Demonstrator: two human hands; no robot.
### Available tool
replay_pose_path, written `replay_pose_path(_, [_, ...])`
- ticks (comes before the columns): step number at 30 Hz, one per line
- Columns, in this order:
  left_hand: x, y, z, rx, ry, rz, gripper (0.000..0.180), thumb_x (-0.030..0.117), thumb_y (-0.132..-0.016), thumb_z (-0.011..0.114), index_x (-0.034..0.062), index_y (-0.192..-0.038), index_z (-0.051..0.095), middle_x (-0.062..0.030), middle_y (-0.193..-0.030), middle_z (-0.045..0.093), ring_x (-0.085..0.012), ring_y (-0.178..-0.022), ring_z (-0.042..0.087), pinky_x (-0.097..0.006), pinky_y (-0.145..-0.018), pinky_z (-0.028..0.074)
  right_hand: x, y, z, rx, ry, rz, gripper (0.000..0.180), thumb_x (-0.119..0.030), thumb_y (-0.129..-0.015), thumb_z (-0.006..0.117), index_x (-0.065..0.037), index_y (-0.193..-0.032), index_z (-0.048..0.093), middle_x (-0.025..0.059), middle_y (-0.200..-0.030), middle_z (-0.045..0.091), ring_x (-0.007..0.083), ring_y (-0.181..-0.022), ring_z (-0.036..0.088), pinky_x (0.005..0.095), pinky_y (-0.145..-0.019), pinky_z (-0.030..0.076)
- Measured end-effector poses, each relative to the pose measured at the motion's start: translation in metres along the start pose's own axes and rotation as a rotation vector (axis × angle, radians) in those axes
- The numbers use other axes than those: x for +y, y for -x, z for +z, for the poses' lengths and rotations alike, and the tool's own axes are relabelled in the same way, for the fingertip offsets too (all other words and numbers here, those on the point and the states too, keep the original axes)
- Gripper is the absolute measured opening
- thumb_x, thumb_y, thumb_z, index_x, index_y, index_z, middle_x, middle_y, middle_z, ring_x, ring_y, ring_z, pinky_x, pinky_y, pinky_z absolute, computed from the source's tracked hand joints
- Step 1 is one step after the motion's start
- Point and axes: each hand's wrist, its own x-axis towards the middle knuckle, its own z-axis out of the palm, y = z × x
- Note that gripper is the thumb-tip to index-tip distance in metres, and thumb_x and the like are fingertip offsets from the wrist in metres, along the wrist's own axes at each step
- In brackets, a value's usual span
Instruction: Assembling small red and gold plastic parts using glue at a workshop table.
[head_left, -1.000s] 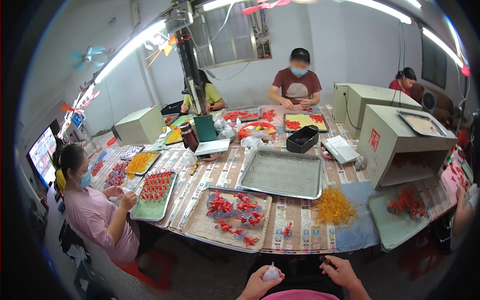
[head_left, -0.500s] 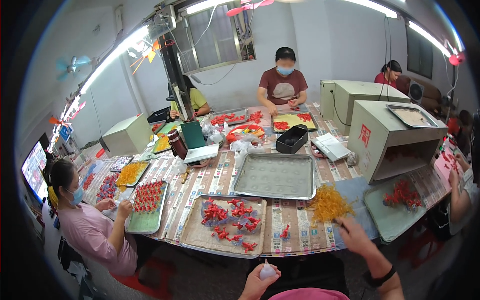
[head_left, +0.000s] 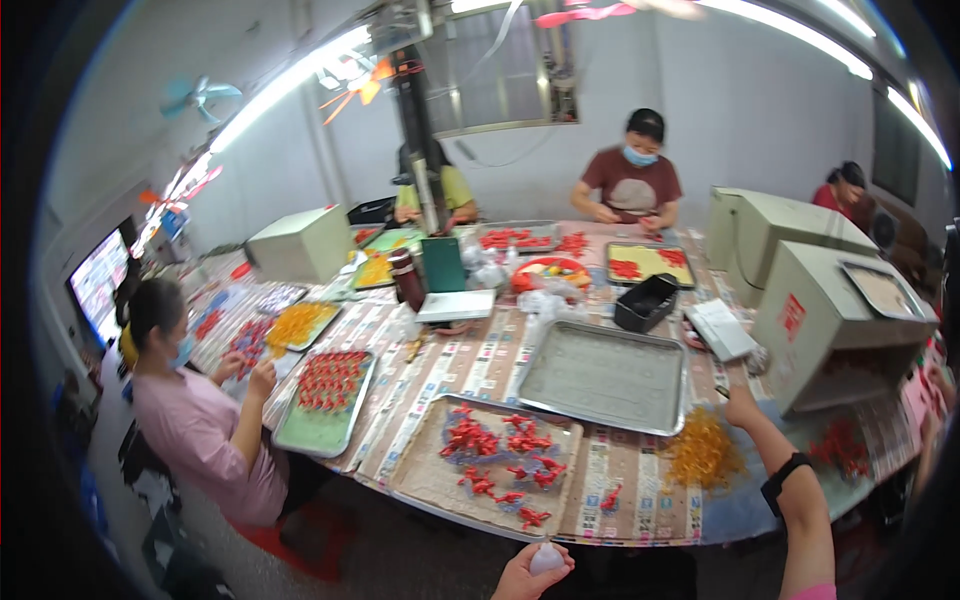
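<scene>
Reach has lengthened: the right hand [head_left: 742,405] now stretches past the yellow pile [head_left: 703,455] toward the empty tray [head_left: 604,375], its grip impossible to tell. Left hand [head_left: 528,572] stays low, fingers closed on a small white piece [head_left: 546,558].

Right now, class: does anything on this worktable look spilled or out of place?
Yes. A loose heap of yellow pieces lies directly on the table covering, outside any tray, just below the reaching right hand. A few red pieces also lie stray beside the near tray.
</scene>
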Motion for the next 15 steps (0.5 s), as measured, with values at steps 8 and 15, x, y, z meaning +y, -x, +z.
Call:
replay_pose_path(8, [0.010,-0.004,-0.009,0.034,-0.028,0.007,0.026,0.000,-0.079,0.069,0.0026,-0.103,0.059,-0.0028,-0.088,0.063,-0.0110,-0.082,0.060,-0.025,-0.076,0.049,0.037,-0.027,0.037,0.080,-0.086,-0.091,0.044,-0.010,-0.075,0.061,0.002,-0.117,0.055,0.0250,-0.111,0.053,0.0411,-0.103,0.051,0.0457,-0.090,0.043])
replay_pose_path(15, [0.003,-0.010,-0.005,-0.003,-0.008,-0.013,0.024,0.001,-0.080,0.068,0.0042,-0.102,0.059,-0.0027,-0.088,0.063,-0.0108,-0.082,0.060,-0.025,-0.076,0.049,-0.101,0.103,-0.063,0.061,-0.567,-0.445,0.026,-0.004,-0.078,0.062,-0.003,-0.104,0.062,0.0171,-0.097,0.060,0.0315,-0.090,0.058,0.0385,-0.077,0.048])
